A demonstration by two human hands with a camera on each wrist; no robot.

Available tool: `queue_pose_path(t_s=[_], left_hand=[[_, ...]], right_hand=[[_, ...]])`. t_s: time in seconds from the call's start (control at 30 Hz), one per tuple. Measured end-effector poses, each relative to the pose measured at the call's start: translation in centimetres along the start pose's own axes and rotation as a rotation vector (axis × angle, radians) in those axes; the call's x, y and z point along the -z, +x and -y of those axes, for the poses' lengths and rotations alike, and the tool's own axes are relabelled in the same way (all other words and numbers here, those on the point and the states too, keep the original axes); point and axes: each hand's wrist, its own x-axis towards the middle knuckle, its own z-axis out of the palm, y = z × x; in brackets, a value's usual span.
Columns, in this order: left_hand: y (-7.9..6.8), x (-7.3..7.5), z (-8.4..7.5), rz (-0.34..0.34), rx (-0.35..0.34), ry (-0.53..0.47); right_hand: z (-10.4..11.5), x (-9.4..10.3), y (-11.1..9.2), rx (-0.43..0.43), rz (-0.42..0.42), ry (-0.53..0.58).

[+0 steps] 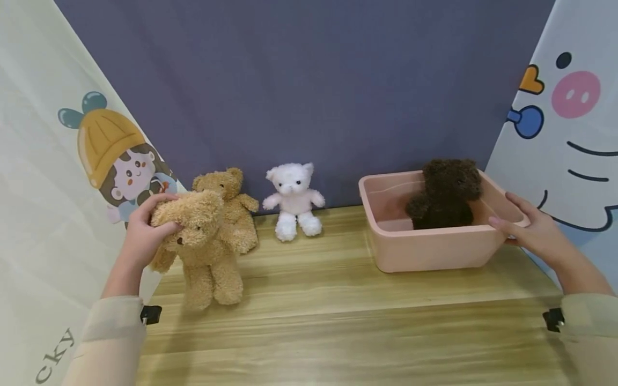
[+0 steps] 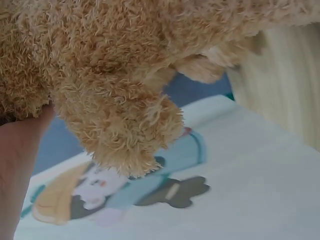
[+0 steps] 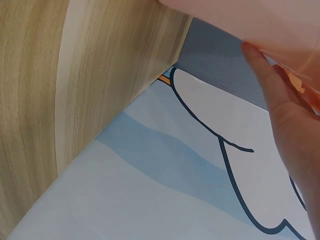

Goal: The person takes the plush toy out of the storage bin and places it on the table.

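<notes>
My left hand (image 1: 147, 229) grips a light-brown teddy bear (image 1: 195, 236) by the head, with its legs hanging down. In the left wrist view the curly fur of this teddy bear (image 2: 115, 65) fills the upper part. At the right, my right hand (image 1: 541, 228) holds the right rim of a pink plastic bin (image 1: 429, 249), the thumb over the edge. Inside the bin sits a dark-brown teddy bear (image 1: 449, 187), its head above the rim. The right wrist view shows the fingers of my right hand (image 3: 290, 115) against the bin's wall (image 3: 225, 15).
Behind the held bear, another brown teddy bear (image 1: 241, 214) leans near the back left corner. A white teddy bear (image 1: 292, 201) sits against the dark blue back cloth (image 1: 309, 96). Printed cloths (image 1: 34, 161) flank the wooden tabletop (image 1: 338, 332) on both sides.
</notes>
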Motion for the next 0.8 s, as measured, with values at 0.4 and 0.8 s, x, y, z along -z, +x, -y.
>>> queue_pose_path(t_s=[0.4,0.8], left_hand=[[-0.1,0.5,3.6,0.100,0.067,0.075],[0.0,-0.7,4.7,-0.023,0.096,-0.051]], right_hand=[[0.2,-0.1,-0.2,-0.012,-0.006,0.002],[0.1,-0.2,-0.3,-0.015,-0.017,-0.003]])
